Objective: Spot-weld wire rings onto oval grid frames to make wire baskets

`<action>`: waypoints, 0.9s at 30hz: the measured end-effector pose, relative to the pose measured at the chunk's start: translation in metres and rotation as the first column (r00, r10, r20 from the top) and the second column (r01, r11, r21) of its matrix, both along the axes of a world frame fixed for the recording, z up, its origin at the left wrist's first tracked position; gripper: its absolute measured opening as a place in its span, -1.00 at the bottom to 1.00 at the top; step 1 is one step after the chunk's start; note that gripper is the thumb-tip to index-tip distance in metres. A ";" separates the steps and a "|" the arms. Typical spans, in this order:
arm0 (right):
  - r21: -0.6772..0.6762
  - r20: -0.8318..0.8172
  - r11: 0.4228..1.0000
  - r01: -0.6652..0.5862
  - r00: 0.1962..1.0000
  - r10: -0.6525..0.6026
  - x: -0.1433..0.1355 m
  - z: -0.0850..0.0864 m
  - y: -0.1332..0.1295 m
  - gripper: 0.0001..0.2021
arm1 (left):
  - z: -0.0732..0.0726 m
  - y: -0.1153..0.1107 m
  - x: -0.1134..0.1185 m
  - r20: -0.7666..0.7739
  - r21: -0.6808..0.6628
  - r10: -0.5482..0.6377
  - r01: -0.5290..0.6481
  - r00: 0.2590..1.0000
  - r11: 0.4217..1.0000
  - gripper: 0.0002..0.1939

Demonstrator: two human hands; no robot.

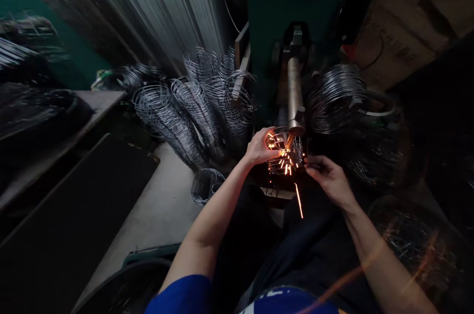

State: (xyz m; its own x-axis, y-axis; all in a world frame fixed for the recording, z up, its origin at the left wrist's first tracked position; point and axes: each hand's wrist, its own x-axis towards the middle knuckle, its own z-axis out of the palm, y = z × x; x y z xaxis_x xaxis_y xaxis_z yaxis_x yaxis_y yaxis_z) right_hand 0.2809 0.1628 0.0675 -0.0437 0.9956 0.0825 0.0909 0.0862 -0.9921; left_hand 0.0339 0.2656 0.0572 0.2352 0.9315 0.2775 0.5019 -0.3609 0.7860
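Head camera view: Orange sparks point(287, 168) burst from a round wire frame point(296, 152) held under the tip of a welding machine's cylindrical arm point(295, 88). One of the worker's hands, the left hand point(259, 149), was closed around the frame's left side, apparently to steady it; the right hand point(329, 176) stood apart at the opposite edge, thumb and fingers drawn together, though whether they pinched a wire could not be told. Gripping from the sides seemingly kept fingers off the glowing spot.

Stacks of wire rings point(168, 121) leaned at left, behind a small wire cylinder point(202, 189) on the floor point(163, 176); a wire coil point(335, 98) sat at right. Ahead, the green machine cabinet point(265, 22) closed off the space, while the overhanging arm and the sparks partly hid the frame.
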 end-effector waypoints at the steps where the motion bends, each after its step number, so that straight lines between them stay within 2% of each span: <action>1: -0.040 -0.033 0.999 0.029 0.999 -0.030 0.006 -0.003 -0.003 -0.64 | -0.001 0.002 -0.003 0.002 0.009 -0.019 0.019 1.000 1.000 -0.14; 4: -0.174 -0.104 0.979 0.106 0.987 -0.126 0.025 -0.012 -0.014 -0.58 | -0.015 -0.001 -0.015 0.035 -0.002 -0.081 0.081 0.996 0.997 0.06; 6: -0.247 -0.117 0.957 0.150 0.976 -0.183 0.035 -0.015 -0.020 -0.52 | -0.032 -0.009 -0.025 0.077 -0.058 -0.099 0.104 0.992 0.993 0.28; 8: -0.307 -0.121 0.934 0.184 0.966 -0.230 0.041 -0.015 -0.023 -0.48 | -0.052 -0.020 -0.030 0.162 -0.167 -0.094 0.121 0.982 0.979 0.38; 11: -0.372 -0.149 0.906 0.201 0.951 -0.272 0.037 -0.010 -0.023 -0.47 | -0.078 -0.031 -0.028 0.333 -0.334 -0.010 0.128 0.943 0.934 0.21; 14: -0.374 -0.225 0.918 0.134 0.947 -0.229 0.026 -0.004 -0.023 -0.51 | -0.088 -0.036 -0.024 0.384 -0.362 0.075 0.075 0.920 0.929 0.03; 17: -0.308 -0.296 0.951 -0.017 0.952 -0.079 0.018 0.006 -0.027 -0.55 | -0.080 -0.041 -0.032 0.327 -0.315 0.103 0.006 0.939 0.949 -0.02; 20: -0.211 -0.235 0.966 -0.150 0.967 0.099 0.010 0.019 -0.029 -0.58 | -0.061 -0.052 -0.047 0.218 -0.191 0.053 -0.010 0.975 0.981 -0.03; 24: -0.042 0.066 0.972 -0.230 0.970 0.232 -0.010 0.032 -0.018 -0.73 | -0.029 -0.066 -0.049 0.020 -0.035 -0.059 0.059 0.998 0.998 -0.04; 27: 0.124 0.368 0.945 -0.302 0.899 0.239 -0.028 0.029 -0.006 -0.80 | -0.011 -0.072 -0.036 -0.070 -0.006 -0.051 0.051 0.996 0.999 -0.03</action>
State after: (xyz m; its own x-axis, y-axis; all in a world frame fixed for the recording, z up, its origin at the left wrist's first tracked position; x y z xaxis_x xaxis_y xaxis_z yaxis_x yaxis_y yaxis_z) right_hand 0.2528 0.1568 0.0964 -0.3661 0.9123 0.1835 0.3714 0.3240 -0.8701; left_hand -0.0021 0.1936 0.0463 0.3014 0.9189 0.2547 0.5368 -0.3842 0.7511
